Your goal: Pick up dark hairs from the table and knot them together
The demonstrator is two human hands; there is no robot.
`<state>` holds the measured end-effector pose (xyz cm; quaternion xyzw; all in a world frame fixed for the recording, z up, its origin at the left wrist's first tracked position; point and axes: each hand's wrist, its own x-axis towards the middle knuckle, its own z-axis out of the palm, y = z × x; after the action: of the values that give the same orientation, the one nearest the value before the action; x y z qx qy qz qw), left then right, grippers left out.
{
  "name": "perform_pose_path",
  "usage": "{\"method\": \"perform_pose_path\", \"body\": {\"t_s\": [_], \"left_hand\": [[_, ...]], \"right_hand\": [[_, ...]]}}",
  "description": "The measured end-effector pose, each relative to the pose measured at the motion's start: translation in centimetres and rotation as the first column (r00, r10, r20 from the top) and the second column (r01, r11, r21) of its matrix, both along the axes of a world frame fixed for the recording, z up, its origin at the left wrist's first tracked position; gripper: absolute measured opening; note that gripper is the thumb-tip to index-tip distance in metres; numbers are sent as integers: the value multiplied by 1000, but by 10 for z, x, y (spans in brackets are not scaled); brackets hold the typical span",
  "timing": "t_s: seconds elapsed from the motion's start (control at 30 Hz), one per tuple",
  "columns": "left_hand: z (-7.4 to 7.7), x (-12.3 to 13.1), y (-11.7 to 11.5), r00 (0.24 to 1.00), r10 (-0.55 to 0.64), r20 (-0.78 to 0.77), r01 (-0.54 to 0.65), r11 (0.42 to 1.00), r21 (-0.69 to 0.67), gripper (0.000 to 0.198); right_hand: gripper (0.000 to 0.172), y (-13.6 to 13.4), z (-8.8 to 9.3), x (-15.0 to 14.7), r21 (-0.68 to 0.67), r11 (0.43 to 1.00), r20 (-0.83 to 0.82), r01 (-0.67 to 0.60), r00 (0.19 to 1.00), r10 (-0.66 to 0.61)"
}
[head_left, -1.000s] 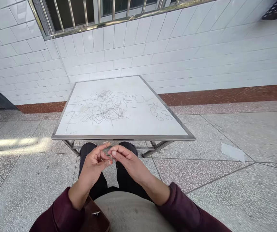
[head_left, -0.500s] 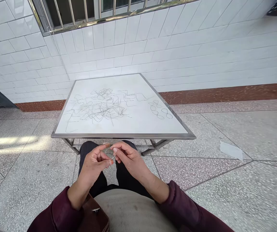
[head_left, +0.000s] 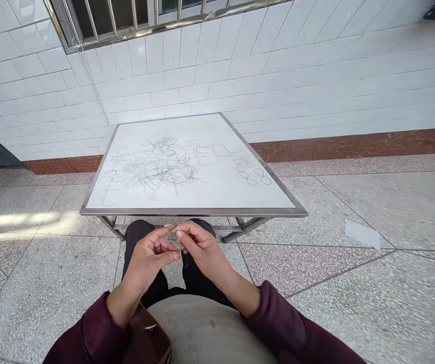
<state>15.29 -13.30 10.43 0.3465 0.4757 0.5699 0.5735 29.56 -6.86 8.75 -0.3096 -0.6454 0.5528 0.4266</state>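
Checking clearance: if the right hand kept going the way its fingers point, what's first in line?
The right hand points leftward at the left hand. The bent wire piece pinched between them comes first, then the left hand's fingertips, almost touching already. Depth is hard to judge here.

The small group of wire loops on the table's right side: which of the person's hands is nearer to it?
Right. The right hand is below the wire loops, short of the table; the left hand lies farther left.

A thin, bent piece of grey wire (head_left: 179,248), looped, pinched between both hands' fingertips above the lap.
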Motion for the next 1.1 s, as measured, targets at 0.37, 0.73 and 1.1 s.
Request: {"method": "perform_pose_path", "body": {"t_s": [0.37,0.73,1.1], "left_hand": [[1,0,-1,999,2,-50,-2,1000,3,54],[1,2,-1,998,53,-18,-53,999,-3,56],[0,2,-4,997,81,9,-81,996,21,56]], "right_hand": [[13,-4,-5,-1,134,990,29,36,999,-40],[16,-5,-6,0,147,988,38,43,998,-49],[9,-6,-3,-1,351,935,95,45,992,-84]]}}
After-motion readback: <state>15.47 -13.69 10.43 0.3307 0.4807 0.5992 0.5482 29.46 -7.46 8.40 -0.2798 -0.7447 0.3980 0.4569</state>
